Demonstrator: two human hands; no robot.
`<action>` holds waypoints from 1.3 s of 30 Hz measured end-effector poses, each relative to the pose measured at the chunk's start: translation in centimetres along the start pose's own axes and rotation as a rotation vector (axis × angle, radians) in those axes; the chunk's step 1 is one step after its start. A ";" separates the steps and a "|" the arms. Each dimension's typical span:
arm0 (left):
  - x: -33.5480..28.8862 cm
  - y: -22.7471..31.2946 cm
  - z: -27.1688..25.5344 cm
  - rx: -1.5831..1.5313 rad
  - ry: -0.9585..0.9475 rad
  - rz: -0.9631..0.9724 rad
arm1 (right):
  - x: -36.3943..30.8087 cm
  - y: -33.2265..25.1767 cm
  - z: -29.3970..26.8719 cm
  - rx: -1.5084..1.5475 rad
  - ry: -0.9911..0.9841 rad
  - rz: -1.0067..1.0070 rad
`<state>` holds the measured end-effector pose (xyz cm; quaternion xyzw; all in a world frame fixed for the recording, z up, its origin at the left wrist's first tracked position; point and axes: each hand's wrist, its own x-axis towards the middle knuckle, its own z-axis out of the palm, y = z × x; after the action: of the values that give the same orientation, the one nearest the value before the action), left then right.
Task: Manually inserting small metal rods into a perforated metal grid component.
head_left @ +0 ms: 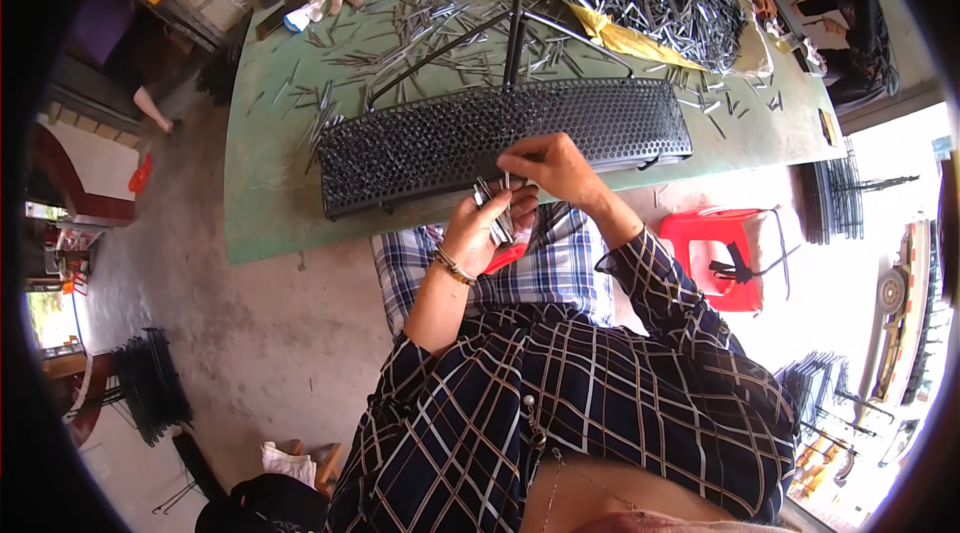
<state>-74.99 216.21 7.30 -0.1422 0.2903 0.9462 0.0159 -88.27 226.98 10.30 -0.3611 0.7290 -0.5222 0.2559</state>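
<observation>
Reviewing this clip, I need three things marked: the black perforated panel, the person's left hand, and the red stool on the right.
Black perforated panel (450,145): head view, on its holed face.
Left hand (472,230): head view, on the hand's middle.
Red stool (705,224): head view, on its upper part.

In my head view, the left hand (470,235) holds slim metallic pieces (503,229), the right hand (556,171) close over them; beyond, a perforated black panel (500,133) lies along the green tabletop (270,173), loose strips (430,23) strewn behind.
</observation>
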 end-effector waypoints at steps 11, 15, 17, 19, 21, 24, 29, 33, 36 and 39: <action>-0.2 -0.6 -0.4 -0.067 0.056 -0.057 | 3.3 -0.7 1.6 -0.092 0.387 -0.163; -0.5 -0.2 -0.3 -0.116 0.058 -0.068 | 3.5 -0.5 2.2 -0.198 0.392 -0.294; -0.5 -0.3 -0.6 -0.102 0.045 -0.062 | 3.3 -0.9 2.1 -0.227 0.386 -0.288; -0.6 -0.2 -0.7 -0.086 0.032 -0.057 | 3.3 -1.0 2.1 -0.255 0.382 -0.281; -0.7 -0.1 -0.7 -0.072 0.016 -0.062 | 3.3 -0.4 2.3 -0.309 0.395 -0.363; -0.7 -0.1 -1.4 -0.023 -0.027 -0.053 | 3.4 0.6 2.6 -0.410 0.392 -0.475; -0.9 0.5 -1.2 -0.066 -0.011 -0.076 | 3.4 0.8 2.7 -0.614 0.388 -0.609; -0.7 0.5 -1.6 -0.030 -0.021 -0.061 | 3.2 0.6 2.7 -0.699 0.365 -0.629; -0.7 0.4 -1.5 -0.006 -0.027 -0.059 | 3.0 0.5 2.6 -0.725 0.365 -0.641; -0.8 0.4 -1.5 0.042 -0.038 -0.034 | 3.0 0.9 2.6 -0.715 0.352 -0.631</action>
<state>-73.88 215.12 6.55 -0.1285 0.3074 0.9420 0.0403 -88.34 223.26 8.61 -0.5353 0.7497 -0.3447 -0.1807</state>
